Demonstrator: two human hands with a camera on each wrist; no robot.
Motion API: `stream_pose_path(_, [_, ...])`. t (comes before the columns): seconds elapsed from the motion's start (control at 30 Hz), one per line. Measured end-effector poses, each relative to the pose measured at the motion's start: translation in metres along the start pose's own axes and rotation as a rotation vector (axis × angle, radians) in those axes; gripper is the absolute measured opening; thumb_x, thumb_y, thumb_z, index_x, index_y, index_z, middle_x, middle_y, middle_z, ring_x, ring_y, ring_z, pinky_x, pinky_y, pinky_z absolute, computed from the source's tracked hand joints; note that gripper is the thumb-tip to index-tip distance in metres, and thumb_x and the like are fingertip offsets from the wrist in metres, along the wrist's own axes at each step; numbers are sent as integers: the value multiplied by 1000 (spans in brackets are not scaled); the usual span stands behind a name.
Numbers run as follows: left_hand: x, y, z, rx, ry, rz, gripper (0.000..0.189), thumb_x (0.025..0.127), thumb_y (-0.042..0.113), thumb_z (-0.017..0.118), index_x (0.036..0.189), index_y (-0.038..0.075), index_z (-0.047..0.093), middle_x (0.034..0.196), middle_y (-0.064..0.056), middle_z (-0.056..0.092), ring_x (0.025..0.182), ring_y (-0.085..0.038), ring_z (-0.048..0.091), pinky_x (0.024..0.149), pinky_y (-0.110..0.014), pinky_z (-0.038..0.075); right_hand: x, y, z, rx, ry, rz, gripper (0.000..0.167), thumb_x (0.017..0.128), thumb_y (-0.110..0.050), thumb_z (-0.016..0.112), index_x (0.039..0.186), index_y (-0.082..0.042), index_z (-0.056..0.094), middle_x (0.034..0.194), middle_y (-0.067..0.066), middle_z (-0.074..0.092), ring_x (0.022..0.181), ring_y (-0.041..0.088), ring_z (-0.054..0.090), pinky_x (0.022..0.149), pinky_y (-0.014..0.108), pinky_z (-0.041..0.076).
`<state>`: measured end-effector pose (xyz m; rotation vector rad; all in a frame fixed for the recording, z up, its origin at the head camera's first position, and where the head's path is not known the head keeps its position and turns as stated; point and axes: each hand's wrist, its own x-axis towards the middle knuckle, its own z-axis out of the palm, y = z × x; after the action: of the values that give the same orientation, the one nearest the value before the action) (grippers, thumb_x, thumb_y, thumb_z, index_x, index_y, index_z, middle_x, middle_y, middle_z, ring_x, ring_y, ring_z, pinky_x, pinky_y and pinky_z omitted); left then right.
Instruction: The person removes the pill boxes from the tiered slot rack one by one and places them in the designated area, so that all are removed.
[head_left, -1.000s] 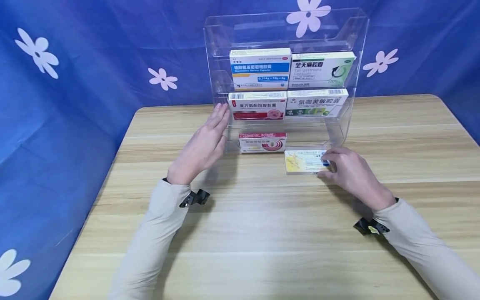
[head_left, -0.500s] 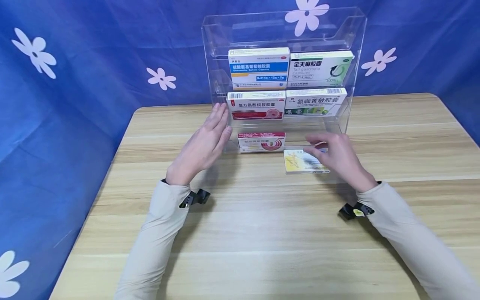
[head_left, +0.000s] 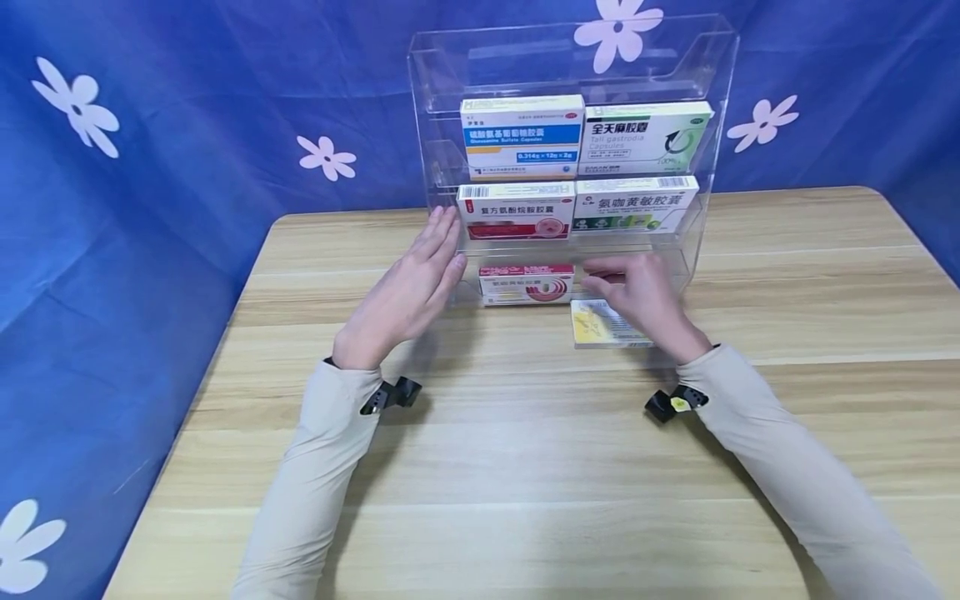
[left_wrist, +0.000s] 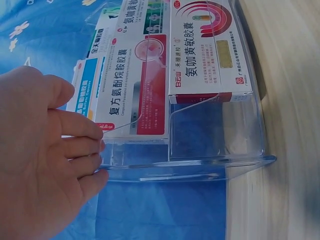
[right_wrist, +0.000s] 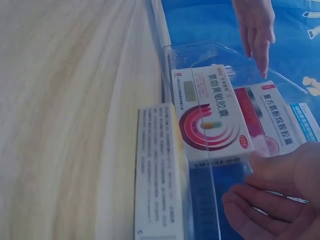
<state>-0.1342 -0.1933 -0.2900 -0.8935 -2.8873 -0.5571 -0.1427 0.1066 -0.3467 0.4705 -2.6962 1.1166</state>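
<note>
Right grip, partly spread and empty, beside the red-and-white box in the bottom tier of the rack; left grip, empty, fingers extended at the rack's side. Yellow-and-white box lies flat on the table; a low right-hand sweep could skew it.

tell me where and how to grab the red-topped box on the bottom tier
I'd pinch the red-topped box by its right end, coming from the right: the clear rack crosses its front, while no box stands in the rack beside that end, leaving room for the right hand.
</note>
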Motion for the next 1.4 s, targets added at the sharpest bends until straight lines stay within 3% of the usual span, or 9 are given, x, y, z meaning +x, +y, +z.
stream_pose_path(0.3, [0,1,1,-16,22,1,58,107,33,22,150,-6,20,159,-18,12,147,-21,1,120,-33,5,3,1,14,107,-22,18,35,80,-11,79,109,6,70,103,23,70,83,33,71,73,38,59])
stream_pose_path(0.8, [0,0,1,-13,35,6,57,107,32,23,150,-5,22,159,-16,14,147,-20,2,120,-31,4,2,2,22,72,15,7,32,85,-15,75,110,4,70,103,22,70,83,31,71,73,40,59])
stream_pose_path(1.4, [-1,-1,2,-16,37,-10,58,107,33,22,150,-5,21,159,-16,13,147,-20,1,120,-31,4,3,3,26,163,4,41,31,86,-10,73,113,5,67,99,22,70,83,30,69,75,39,58])
